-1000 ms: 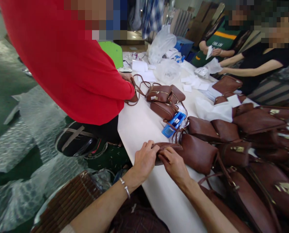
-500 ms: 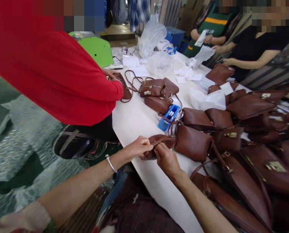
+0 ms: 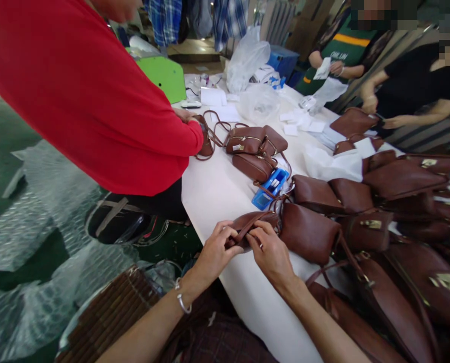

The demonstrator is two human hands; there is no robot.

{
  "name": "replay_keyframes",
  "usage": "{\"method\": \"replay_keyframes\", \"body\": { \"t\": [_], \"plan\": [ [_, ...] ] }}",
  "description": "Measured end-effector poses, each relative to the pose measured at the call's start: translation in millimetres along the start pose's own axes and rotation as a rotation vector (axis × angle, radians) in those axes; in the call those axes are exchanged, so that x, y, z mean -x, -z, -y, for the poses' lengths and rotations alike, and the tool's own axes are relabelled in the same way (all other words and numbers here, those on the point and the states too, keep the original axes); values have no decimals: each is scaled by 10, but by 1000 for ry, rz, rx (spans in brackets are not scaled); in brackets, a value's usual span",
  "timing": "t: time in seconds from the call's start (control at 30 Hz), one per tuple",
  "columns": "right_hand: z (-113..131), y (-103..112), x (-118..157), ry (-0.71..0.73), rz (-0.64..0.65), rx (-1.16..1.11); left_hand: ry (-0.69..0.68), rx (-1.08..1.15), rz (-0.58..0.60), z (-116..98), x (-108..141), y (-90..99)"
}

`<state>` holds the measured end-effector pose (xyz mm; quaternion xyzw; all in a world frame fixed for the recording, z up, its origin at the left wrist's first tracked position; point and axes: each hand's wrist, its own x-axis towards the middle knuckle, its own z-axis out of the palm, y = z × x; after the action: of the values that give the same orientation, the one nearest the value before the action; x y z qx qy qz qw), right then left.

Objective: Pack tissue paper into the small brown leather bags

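Head view, lower centre: left hand [image 3: 216,252] and right hand [image 3: 272,254] pinch a small brown bag [image 3: 252,225], fingers clamped on its top edge, steadying it on the white table [image 3: 217,191]

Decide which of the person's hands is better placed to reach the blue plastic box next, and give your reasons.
Probably the right hand: it sits nearer the blue box, which lies beyond and to its side. The left hand pinches the small brown bag farther away.

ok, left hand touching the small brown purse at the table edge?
Touching. The head view shows the left hand with its fingers curled over the near end of the purse, no gap; the right hand pinches it too.
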<state>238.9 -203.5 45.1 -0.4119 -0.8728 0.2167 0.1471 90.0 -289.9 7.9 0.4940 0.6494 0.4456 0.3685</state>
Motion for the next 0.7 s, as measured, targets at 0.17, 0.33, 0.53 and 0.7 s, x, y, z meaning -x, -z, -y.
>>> {"method": "replay_keyframes", "body": {
  "t": [0.17, 0.33, 0.53, 0.7],
  "plan": [
    [12, 56, -68, 27, 30, 106, -68, -77, 4, 10, -79, 111],
    [28, 98, -167, 149, 212, 14, -61, -109, 36, -26, -144, 123],
    [152, -12, -197, 98, 289, -45, 33, -26, 52, -18, -160, 58],
    [21, 120, -278, -12, 340, -232, 92, 481, 268, 103, -97, 173]
  ]
}}
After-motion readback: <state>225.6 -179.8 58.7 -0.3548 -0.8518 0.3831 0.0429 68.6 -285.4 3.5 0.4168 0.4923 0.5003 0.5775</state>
